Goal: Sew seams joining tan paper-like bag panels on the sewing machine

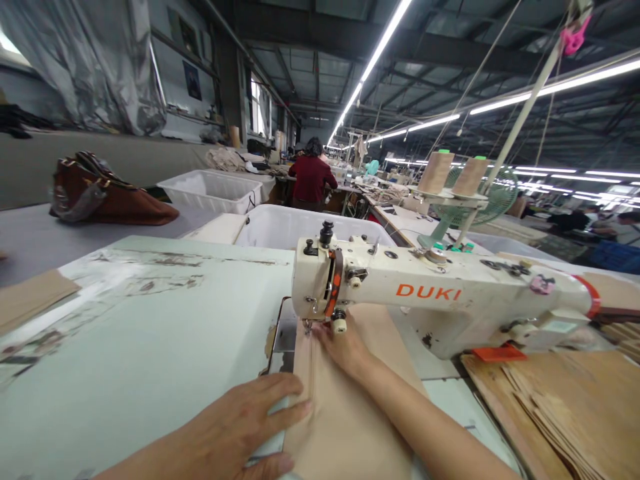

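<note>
A beige fabric piece (pixel 360 427) lies under the presser foot (pixel 307 325) of a white sewing machine (pixel 375 280) marked DUKI. Along its left side runs a folded edge or seam line up to the needle area. My left hand (pixel 255 417) rests at that left edge near the front, fingers apart and lying on the fabric. Close beside the presser foot, my right hand (pixel 347 347) lies flat on the fabric, its fingertips partly hidden by the machine head. The metal needle plate (pixel 286 333) shows to the left of the fabric.
A worn pale green table (pixel 175 320) spreads left, with brown fabric (pixel 35 300) at its edge. Stacked brown pieces (pixel 565 407) lie right. Behind stand a white bin (pixel 270 227), thread cones (pixel 437 172), a fan (pixel 493 193), a brown handbag (pixel 115 197) and a person (pixel 313 177) in dark red.
</note>
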`<state>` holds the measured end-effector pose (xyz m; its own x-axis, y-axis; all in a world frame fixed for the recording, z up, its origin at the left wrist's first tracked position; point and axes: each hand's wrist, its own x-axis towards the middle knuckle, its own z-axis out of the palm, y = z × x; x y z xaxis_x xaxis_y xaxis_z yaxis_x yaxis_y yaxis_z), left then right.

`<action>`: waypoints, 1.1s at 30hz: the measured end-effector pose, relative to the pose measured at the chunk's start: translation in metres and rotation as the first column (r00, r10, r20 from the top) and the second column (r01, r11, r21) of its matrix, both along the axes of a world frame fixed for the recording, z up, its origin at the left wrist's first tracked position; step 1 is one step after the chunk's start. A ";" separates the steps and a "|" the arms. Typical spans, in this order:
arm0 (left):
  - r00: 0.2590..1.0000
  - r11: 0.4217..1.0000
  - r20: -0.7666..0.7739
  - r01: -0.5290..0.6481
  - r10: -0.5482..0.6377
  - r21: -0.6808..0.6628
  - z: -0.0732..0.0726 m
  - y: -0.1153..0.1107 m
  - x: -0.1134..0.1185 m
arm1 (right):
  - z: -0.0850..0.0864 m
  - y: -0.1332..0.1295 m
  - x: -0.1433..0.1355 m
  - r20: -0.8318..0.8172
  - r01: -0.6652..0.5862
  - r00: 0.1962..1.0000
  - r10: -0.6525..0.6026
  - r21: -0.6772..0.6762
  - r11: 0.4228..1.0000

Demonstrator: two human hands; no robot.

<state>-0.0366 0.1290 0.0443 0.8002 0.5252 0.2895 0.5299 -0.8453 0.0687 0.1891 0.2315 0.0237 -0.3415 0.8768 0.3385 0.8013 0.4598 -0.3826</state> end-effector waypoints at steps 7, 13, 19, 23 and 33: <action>0.999 1.000 0.039 0.027 -0.026 -0.016 0.003 0.010 0.000 | -0.015 -0.066 0.018 0.191 -0.208 0.964 0.188 0.090 0.974; 0.999 0.996 0.043 0.015 -0.012 -0.085 0.008 0.024 0.002 | -0.023 -0.045 0.018 0.279 -0.209 0.945 0.168 0.126 0.970; 0.999 0.997 0.037 0.020 -0.018 -0.075 0.004 0.041 0.000 | -0.028 -0.027 0.018 0.332 -0.214 0.928 0.169 0.105 0.971; 1.000 0.987 -0.017 0.017 -0.020 -0.160 0.001 0.054 0.000 | -0.024 -0.014 0.018 0.272 -0.216 0.947 0.171 0.145 0.966; 1.000 0.984 0.010 0.010 -0.009 -0.175 -0.010 0.066 0.003 | 0.002 -0.017 0.019 0.062 -0.245 0.969 0.241 0.083 0.966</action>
<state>-0.0341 0.1952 0.0343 0.8031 0.5610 0.2010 0.5206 -0.8246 0.2213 0.2084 0.2147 0.0261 -0.5593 0.7322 0.3887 0.6786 0.6737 -0.2927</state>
